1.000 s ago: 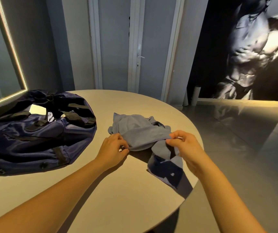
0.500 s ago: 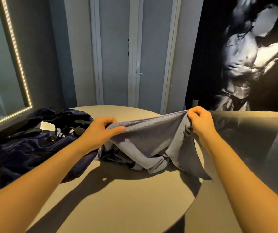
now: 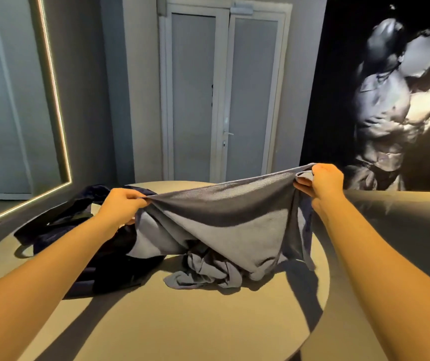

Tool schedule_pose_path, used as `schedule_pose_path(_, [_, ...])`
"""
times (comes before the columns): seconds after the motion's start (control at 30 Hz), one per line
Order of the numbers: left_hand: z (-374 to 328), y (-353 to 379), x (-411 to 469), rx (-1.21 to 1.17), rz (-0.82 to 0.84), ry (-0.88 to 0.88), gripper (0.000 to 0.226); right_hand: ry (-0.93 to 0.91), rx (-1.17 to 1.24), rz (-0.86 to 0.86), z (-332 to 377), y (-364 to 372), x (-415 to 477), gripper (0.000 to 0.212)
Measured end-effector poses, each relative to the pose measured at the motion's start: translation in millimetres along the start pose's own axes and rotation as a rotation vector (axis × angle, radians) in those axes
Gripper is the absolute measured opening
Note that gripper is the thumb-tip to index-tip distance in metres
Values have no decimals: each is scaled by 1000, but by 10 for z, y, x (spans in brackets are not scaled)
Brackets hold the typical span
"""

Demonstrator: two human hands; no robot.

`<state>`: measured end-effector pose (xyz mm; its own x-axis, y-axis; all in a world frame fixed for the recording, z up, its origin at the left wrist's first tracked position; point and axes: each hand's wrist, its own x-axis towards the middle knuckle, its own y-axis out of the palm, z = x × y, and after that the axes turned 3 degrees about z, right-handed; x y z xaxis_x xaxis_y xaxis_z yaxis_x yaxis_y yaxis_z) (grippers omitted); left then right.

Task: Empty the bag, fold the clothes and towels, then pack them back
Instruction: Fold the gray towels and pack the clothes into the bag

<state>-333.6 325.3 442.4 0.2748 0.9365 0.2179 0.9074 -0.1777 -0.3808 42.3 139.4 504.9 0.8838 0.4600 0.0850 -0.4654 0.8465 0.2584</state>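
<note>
Seen from the head camera, the left hand (image 3: 122,205) pinches one upper corner of a grey-blue cloth (image 3: 234,230), with the fingers curled closely round the hem. The right hand (image 3: 323,181) grips the other corner, a little higher. Between the fingers the edge is pulled straight. Below them the soft, matte fabric hangs, and its crumpled lower part lies on the round table (image 3: 182,321). A dark navy bag (image 3: 60,230) lies under the left fingers.

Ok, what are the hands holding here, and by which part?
Both hold the grey garment by its top edge: the left hand pinches one end, the right hand grips the other.
</note>
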Motion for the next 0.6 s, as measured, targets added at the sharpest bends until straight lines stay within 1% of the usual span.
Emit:
schedule_pose_path(0.07, [-181, -18, 87, -195, -4, -146, 11, 45, 24, 27, 67, 50, 31, 19])
schedule_pose_path(0.1, [-285, -34, 151, -305, -12, -192, 12, 51, 43, 35, 108, 83, 17, 19])
schedule_pose_path(0.13, [-391, -49, 206, -401, -35, -196, 15, 40, 65, 43, 150, 123, 9, 20])
schedule_pose_path(0.2, [-616, -93, 299, -546, -109, -100, 24, -30, 106, 74, 247, 171, -14, 20])
schedule_pose_path(0.27, [-844, -158, 302, -594, -224, 89, 28, -123, 182, 100, 380, 171, -54, 19])
schedule_pose_path(0.33, [-1036, -218, 199, -563, -344, 328, 24, -191, 340, 119, 537, 133, -126, 18])
schedule_pose_path(0.4, [-1186, -254, 0, -521, -413, 535, 22, -283, 489, 149, 653, 77, -235, 18])
schedule_pose_path(0.47, [-1275, -266, -235, -400, -430, 700, 23, -362, 488, 199, 697, 32, -363, 22])
schedule_pose_path(0.5, [-1282, -258, -337, -304, -394, 763, 24, -381, 446, 258, 683, 20, -404, 23])
schedule_pose_path(0.53, [-1250, -247, -399, -201, -321, 805, 27, -377, 368, 340, 650, 27, -441, 21])
schedule_pose_path(0.57, [-1201, -233, -441, -100, -214, 816, 32, -353, 238, 424, 602, 48, -481, 20])
schedule_pose_path(0.6, [-1130, -224, -439, 0, -94, 788, 35, -316, 69, 502, 550, 85, -531, 20])
